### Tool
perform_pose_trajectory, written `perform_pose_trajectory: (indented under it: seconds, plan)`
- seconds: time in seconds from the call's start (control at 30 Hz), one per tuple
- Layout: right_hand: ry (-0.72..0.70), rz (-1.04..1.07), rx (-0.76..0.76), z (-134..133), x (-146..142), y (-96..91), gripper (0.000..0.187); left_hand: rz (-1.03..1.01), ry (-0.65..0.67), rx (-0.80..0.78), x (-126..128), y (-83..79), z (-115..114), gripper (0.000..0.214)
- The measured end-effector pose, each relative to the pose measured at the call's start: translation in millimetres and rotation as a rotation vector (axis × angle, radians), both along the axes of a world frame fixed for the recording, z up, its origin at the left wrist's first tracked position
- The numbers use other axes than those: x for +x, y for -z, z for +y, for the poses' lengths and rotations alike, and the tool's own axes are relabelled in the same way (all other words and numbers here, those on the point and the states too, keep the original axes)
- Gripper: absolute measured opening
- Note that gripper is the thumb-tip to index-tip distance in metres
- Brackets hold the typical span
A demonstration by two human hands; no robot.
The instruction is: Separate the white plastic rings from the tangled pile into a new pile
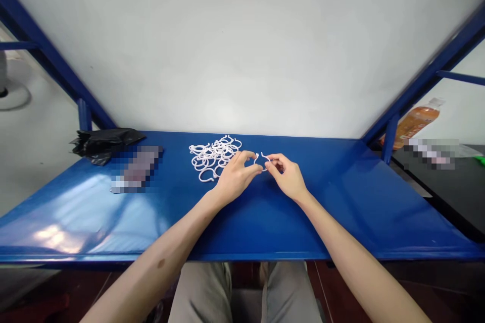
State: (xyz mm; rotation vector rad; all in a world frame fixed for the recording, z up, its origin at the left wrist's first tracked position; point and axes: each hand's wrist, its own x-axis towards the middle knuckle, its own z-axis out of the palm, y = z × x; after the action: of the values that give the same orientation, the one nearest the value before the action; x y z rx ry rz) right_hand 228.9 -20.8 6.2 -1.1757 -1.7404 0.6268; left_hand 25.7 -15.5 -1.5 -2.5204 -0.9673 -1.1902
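Between my two hands is a white plastic shower-curtain ring point(269, 160) with a gap at its top, above the blue tabletop. My left hand point(239, 171) grips the ring's left side with thumb and fingertips. On the ring's right side, my right hand point(286, 174) pinches it between thumb and curled fingers. Just left of my left hand lies a loose pile of similar white rings point(206, 160), overlapping one another. Part of that pile is hidden behind my left hand.
The blue table point(182, 232) meets a white wall at the back, with blue metal posts at both sides. A crumpled black plastic bag point(108, 142) and a blurred-out flat object point(138, 169) lie at the left. At the right, an orange drink bottle point(417, 123) stands on a dark surface.
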Motion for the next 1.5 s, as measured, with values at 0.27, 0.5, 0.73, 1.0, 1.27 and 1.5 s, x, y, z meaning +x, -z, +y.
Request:
perform_pose_trajectory:
  seconds: [0.27,0.5,0.73,1.0,1.27,1.5]
  plan:
    - [0.031,0.039,0.026,-3,-3,1.2,0.024,-0.171,-0.093,-0.393,8,1.6,-4,0.021]
    - [-0.095,0.096,-0.050,-2,-5,11.9,0.025,-0.132,-0.090,-0.442,10,7.8,-4,0.017]
    - [-0.164,0.031,-0.095,-6,-4,7.7,0.023,-0.027,-0.106,-0.408,5,3.9,-9,0.021]
    - [-0.166,-0.135,0.061,-9,-1,-3.9,0.021,-0.051,0.010,-0.505,0,-5.5,-8,0.025]
    - [-0.045,-0.232,0.111,-1,10,-3.0,0.017,-0.065,-0.100,-0.416,-10,3.2,7,0.031]
    - [0.456,-0.122,0.053,30,55,8.1,0.019,0.124,-0.439,-0.296,-39,11.0,31,0.038]
